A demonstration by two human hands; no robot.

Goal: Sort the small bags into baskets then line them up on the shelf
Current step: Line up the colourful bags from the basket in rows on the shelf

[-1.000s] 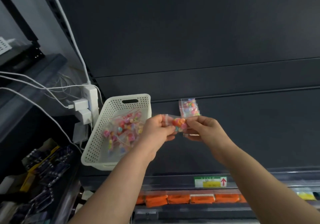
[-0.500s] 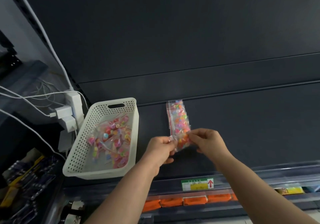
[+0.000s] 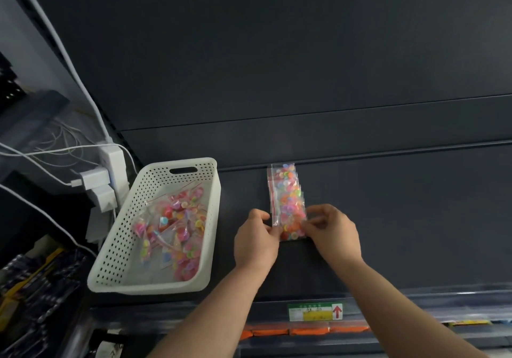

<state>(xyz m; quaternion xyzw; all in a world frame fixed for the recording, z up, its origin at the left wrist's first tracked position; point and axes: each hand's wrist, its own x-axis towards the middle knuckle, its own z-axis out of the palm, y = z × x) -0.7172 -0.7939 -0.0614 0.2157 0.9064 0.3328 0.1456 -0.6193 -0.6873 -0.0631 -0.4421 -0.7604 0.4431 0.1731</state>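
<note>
At frame centre, the left hand (image 3: 256, 242) and right hand (image 3: 333, 231) pinch the nearest small clear bag of coloured buttons (image 3: 289, 226), fronting a row of bags (image 3: 285, 188) on the dark shelf (image 3: 401, 219); right of the white perforated plastic basket (image 3: 116, 246).

1. A shelf label (image 3: 315, 312) sits on the clear front strip of the shelf (image 3: 388, 219), below and to the right of the white basket (image 3: 155, 283). It is the only sign with anything legible.
2. At the end of the label farthest from the basket a red arrow (image 3: 337, 311) points up on a white field.
3. The label has a green top band with small pale print that is too small to read.
4. Under the band are dark handwritten figures, seemingly two pairs of digits, too blurred to tell for certain, above a yellow block.
5. Further right of the basket, on the level below, the lettering on a yellow tag (image 3: 468, 322) cannot be read.
</note>
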